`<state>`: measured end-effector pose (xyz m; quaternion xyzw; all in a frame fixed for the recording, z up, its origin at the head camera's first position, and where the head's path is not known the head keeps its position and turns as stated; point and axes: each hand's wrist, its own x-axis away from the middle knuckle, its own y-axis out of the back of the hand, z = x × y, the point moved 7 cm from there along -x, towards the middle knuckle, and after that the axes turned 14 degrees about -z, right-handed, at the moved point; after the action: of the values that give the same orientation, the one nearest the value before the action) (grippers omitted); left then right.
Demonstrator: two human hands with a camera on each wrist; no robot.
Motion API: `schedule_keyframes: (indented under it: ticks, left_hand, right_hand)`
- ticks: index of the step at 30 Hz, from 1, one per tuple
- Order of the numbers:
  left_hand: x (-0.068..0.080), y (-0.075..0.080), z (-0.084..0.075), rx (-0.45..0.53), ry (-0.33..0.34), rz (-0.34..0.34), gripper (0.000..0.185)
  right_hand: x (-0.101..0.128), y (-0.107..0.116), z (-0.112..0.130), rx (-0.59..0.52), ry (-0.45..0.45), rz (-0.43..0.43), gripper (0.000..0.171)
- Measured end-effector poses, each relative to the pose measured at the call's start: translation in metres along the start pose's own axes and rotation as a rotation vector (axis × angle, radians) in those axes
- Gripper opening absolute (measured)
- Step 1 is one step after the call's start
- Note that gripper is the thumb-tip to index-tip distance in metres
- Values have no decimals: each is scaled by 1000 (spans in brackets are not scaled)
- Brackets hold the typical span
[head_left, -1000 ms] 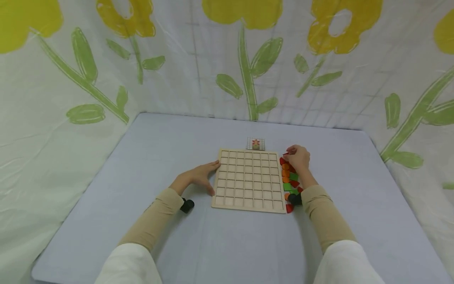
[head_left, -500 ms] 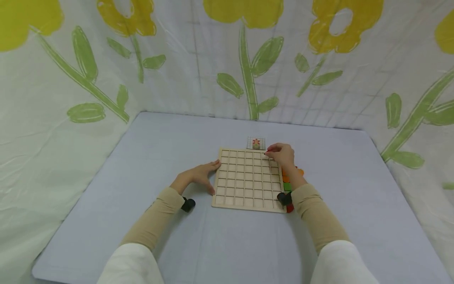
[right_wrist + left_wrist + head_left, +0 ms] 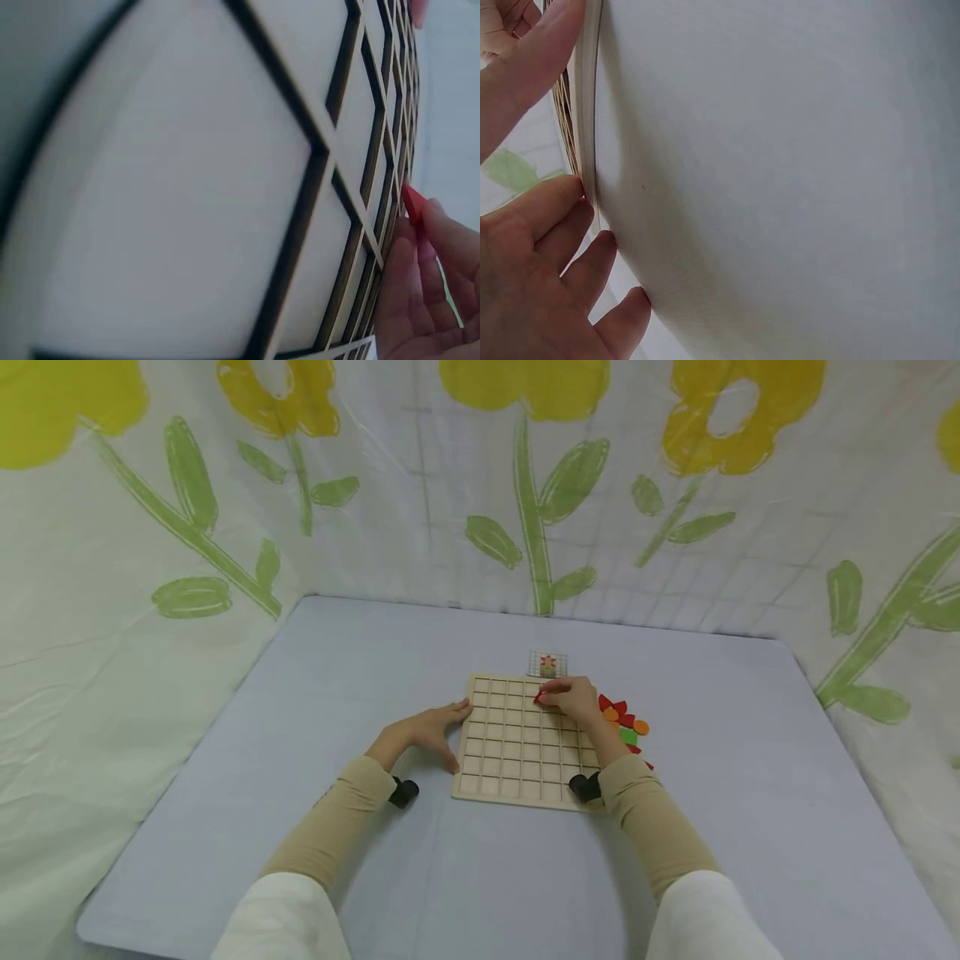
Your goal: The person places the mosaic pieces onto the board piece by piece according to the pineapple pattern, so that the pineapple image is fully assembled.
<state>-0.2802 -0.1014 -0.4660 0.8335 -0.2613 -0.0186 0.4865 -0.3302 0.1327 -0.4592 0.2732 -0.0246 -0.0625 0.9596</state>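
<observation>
One table carries a gridded board, well in from its far edge. Left hand, thumb and fingers spread, touches the board's left edge. Right hand, the nearer, pinches a red piece over the board near its far edge; the piece's long axis is unclear.

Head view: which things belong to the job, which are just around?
Job: wooden grid board, left hand at its edge, red piece pinched by right hand, loose coloured pieces, likely the flower-pattern card.
Just around: wrist cameras, tabletop, flower-print backdrop.
</observation>
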Motion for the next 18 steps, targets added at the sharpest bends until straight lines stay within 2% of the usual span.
schedule_keyframes:
  ticks: [6, 18]
  left_hand:
    - [-1, -1, -1, 0, 2, 7, 111]
    - [-2, -2, -1, -10, -3, 10, 111]
  right_hand:
    - [3, -6, 4, 64, 51, 26, 24]
    - [4, -12, 7, 96, 82, 87, 21]
